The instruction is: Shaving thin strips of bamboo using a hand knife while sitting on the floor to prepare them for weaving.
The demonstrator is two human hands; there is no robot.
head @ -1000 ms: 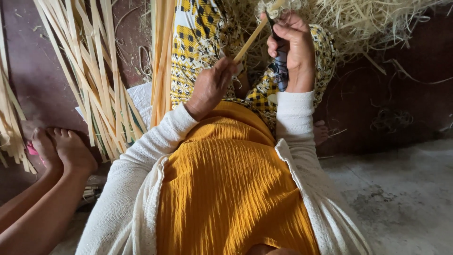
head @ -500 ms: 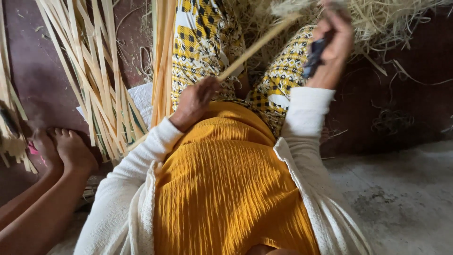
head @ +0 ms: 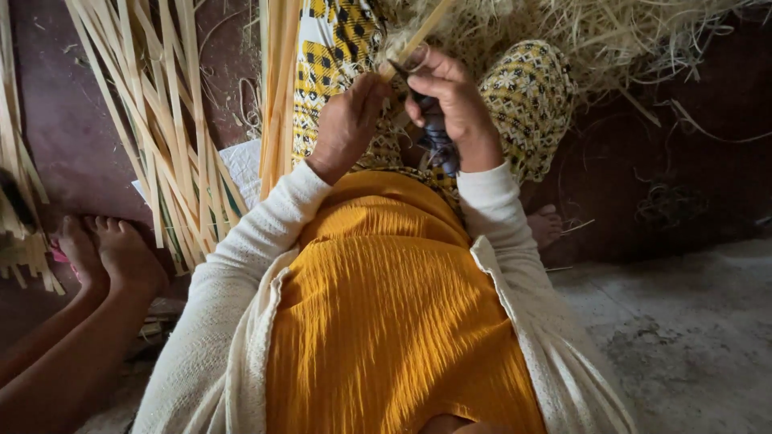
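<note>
Two hands work together: my left hand (head: 347,120) pinches the bamboo strip (head: 418,36). My right hand (head: 450,100) grips a dark-handled knife (head: 430,128). I should shave thinly, blade angled away.

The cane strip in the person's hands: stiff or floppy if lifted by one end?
The cane strip is long, thin and flat, so it probably bends springily rather than flopping. It looks light. The left hand steadies it while the right hand grips a dark tool.
</note>
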